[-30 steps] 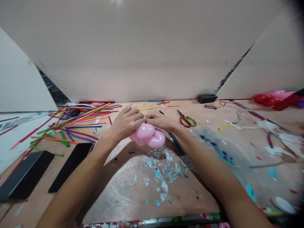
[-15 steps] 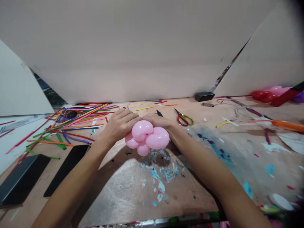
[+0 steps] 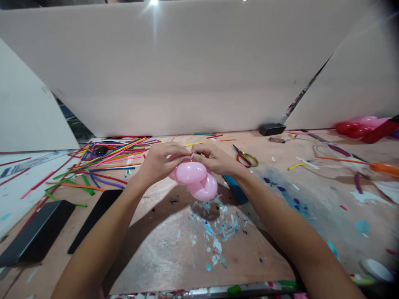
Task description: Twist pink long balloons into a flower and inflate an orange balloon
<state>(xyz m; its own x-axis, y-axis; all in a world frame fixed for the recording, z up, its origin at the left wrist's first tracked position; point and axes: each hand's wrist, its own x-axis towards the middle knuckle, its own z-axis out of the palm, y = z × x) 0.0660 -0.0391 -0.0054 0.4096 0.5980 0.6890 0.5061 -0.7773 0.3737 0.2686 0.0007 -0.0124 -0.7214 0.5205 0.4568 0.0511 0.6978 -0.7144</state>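
A pink twisted balloon (image 3: 203, 187), made of several rounded bubbles, hangs between my hands above the table. My left hand (image 3: 162, 160) is closed on its left upper side, thumb laid along the top of a bubble. From the right, my right hand (image 3: 215, 158) pinches the balloon's upper part, where a small pink knot or tip shows between both thumbs. The far bubbles are partly hidden behind my fingers. Under my right wrist lies a blue flat object (image 3: 236, 189), partly covered by the forearm.
Many uninflated balloons (image 3: 109, 160) lie heaped at the left, near black boxes (image 3: 40, 232). Scissors (image 3: 246, 158) rest beyond my right hand. A small black box (image 3: 272, 129) stands by the white panel (image 3: 174, 83). An orange balloon (image 3: 385, 168) and red balloons (image 3: 353, 129) are at the right.
The balloon has turned in my hands, so different bubbles face me. Both thumbs have come up over its top. The blue object has come into sight beside my right wrist.
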